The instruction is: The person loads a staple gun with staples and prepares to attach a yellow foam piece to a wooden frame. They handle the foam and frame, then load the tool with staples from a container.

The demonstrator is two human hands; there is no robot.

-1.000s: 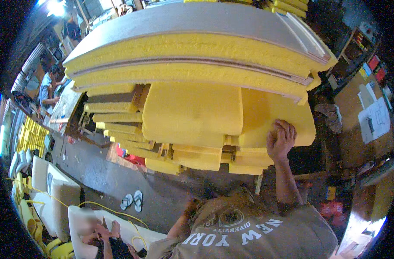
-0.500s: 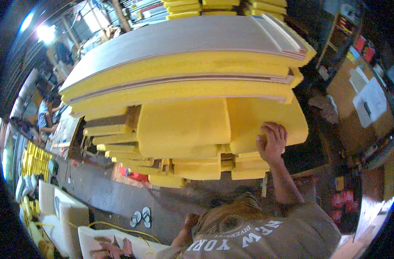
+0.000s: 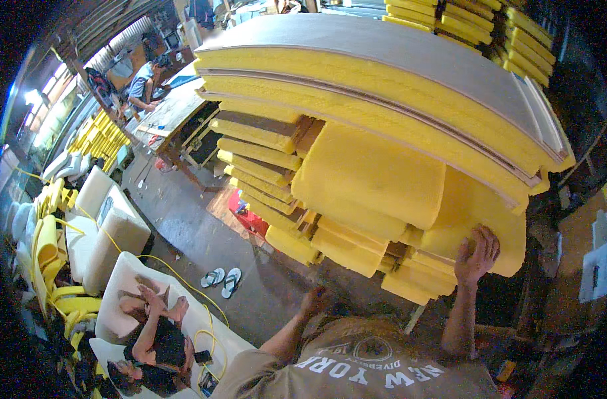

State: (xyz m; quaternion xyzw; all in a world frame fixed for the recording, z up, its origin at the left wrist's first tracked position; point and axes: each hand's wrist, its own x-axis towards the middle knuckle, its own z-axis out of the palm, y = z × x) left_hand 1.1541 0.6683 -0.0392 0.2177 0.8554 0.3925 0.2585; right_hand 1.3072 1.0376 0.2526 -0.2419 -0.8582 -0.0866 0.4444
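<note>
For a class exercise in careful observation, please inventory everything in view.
Panels: at least two, grey-topped, yellow-edged, atop the pile
Broad foam pads: two most visible, yellow, beneath the panels
Foam slabs: several, yellow, pile's left
Background foam stacks: several, yellow, upper right and far left
Worktable: one, pale-topped, upper left
People: two, one at the worktable, one on a seat
Padded seats: at least two, whitish, lower left
Sandals: one pair, pale, dark-strapped, on the floor
Cord: yellow, lower left, count unclear
Red item: one, red, beneath the pile
Shirt: one, brown, worn
Left hand: one, below the pile
Right hand: one, on the right pad
</note>
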